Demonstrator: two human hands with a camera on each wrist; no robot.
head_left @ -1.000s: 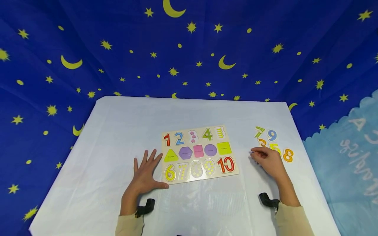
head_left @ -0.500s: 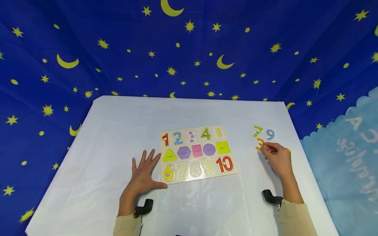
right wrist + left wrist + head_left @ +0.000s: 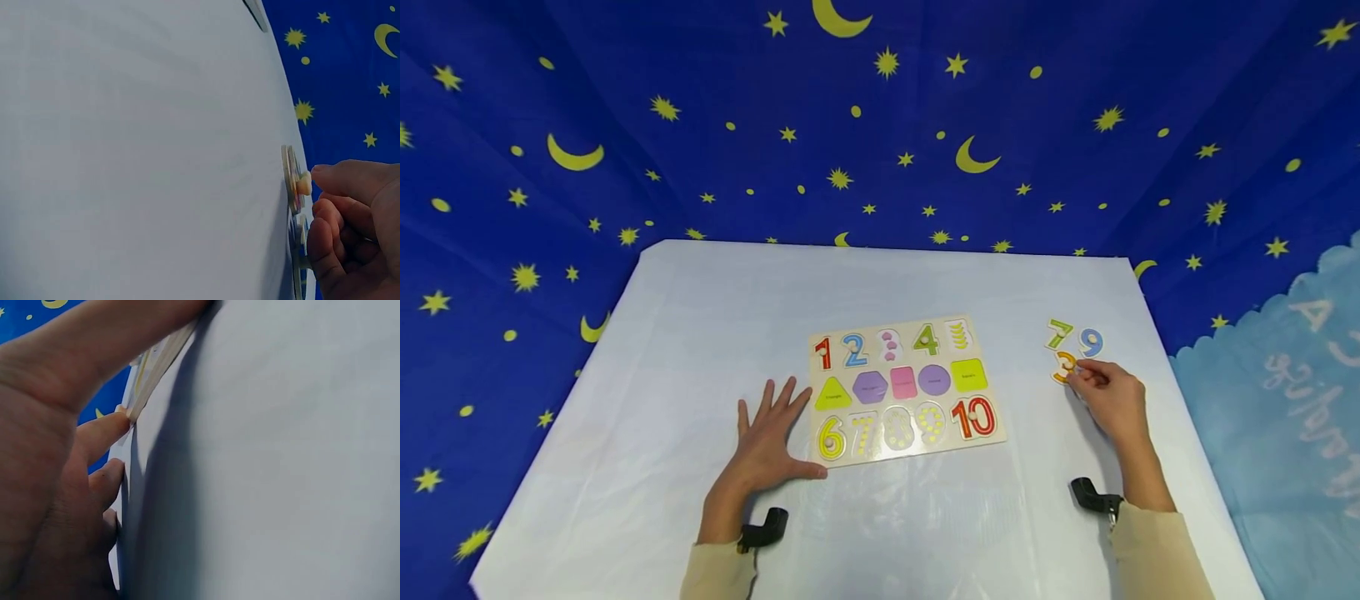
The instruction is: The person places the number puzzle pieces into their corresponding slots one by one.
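Note:
A wooden number puzzle board (image 3: 943, 444) lies on the white table, its 1, 2, 4, 6 and 10 slots filled with knobbed pieces. My left hand (image 3: 766, 454) rests with fingers spread at its left edge. In the left wrist view, thumb and index finger touch the board's side (image 3: 156, 365). My right hand (image 3: 1108, 400) has curled fingers, thumb and index tips right at the knob of the orange number 3 piece (image 3: 1063, 368). In the right wrist view the thumb tip sits against or just off that knob (image 3: 304, 183); whether it is pinched is unclear. The piece lies on the table.
A green 7 piece (image 3: 1060, 333) and a blue 9 piece (image 3: 1091, 342) lie just beyond the 3. The area under my right hand is hidden from the head view. A blue star-patterned cloth (image 3: 880, 125) stands behind the white table (image 3: 730, 300).
My right hand has moved right and a little away from me to the 3, covering the 5 and 8 pieces seen earlier. My left hand and the board have stayed put.

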